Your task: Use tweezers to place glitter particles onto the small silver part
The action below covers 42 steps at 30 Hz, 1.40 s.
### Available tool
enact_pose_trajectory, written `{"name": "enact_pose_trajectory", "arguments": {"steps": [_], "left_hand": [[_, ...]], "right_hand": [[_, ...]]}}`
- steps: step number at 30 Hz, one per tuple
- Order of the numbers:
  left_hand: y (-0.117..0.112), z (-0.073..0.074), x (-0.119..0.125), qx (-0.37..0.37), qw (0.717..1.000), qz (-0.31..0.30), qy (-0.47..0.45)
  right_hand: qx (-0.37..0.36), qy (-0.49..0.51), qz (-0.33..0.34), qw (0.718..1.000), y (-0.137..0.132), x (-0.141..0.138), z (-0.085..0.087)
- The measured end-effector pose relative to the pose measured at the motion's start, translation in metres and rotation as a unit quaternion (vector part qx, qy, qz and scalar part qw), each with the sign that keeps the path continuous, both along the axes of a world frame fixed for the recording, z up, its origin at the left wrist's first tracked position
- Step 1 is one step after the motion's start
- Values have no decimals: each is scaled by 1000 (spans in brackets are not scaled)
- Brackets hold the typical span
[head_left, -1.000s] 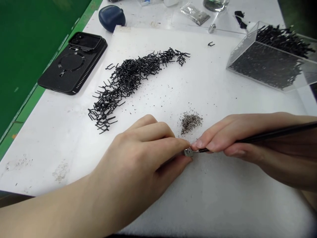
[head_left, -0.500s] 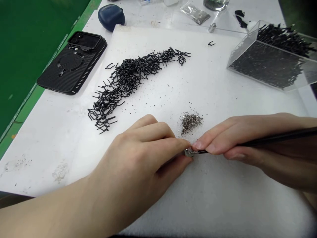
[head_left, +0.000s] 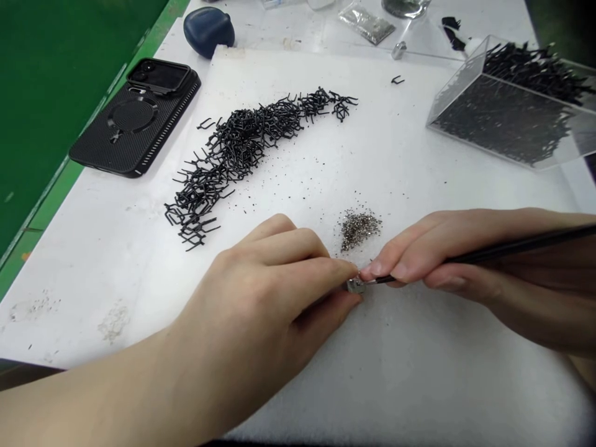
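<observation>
Well, the left hand [head_left: 261, 298] pinches a small silver metal piece [head_left: 355, 285] between thumb and fingertips, its grip closed firmly on it. The piece sits toward the front of a white foam sheet [head_left: 419, 385], just below a small heap of tiny glittering silver crystals [head_left: 359, 228]. The right hand [head_left: 433, 254] comes in from the right edge of the view, its grip closed around a slender black pick-up tool [head_left: 521, 248], and the tool's fine tip touches the silver piece.

Compared with the frame half a second earlier, the tool's far end sits higher at the right edge and the right hand has risen slightly. The tip remains on the piece, and the left hand looks unchanged.

A long curved drift of bent black wire pieces [head_left: 228, 158] lies across the sheet's far left part, and a lone bent piece [head_left: 397, 80] rests near its far edge. A clear acrylic box [head_left: 498, 118] full of similar black pieces stands at the far right corner. On the white surface [head_left: 288, 43] beyond the sheet are a phone in a black ribbed case [head_left: 133, 121], a dark blue rounded case [head_left: 208, 31] and a small clear bag of silver crystals [head_left: 367, 25].
</observation>
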<state>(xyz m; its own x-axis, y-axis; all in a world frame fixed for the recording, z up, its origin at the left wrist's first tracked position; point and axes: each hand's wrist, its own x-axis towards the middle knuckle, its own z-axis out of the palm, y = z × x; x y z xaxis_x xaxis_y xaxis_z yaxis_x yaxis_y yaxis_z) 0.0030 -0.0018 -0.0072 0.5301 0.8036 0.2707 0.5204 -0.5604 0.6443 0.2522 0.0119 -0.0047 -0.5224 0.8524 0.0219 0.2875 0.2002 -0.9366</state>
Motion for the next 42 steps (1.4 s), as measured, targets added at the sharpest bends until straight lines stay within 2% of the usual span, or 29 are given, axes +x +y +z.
{"name": "enact_pose_trajectory", "arguments": {"steps": [6, 16, 21, 42], "left_hand": [[0, -3, 0, 3, 1000, -3, 0], [-1, 0, -1, 15, 1000, -3, -7], [-2, 2, -3, 11, 1000, -4, -7], [0, 3, -2, 5, 1000, -2, 3]], "right_hand": [[27, 2, -30, 999, -2, -3, -2], [41, 0, -10, 999, -1, -2, -2], [24, 5, -25, 999, -2, -2, 0], [18, -3, -2, 1000, -1, 0, 2]]}}
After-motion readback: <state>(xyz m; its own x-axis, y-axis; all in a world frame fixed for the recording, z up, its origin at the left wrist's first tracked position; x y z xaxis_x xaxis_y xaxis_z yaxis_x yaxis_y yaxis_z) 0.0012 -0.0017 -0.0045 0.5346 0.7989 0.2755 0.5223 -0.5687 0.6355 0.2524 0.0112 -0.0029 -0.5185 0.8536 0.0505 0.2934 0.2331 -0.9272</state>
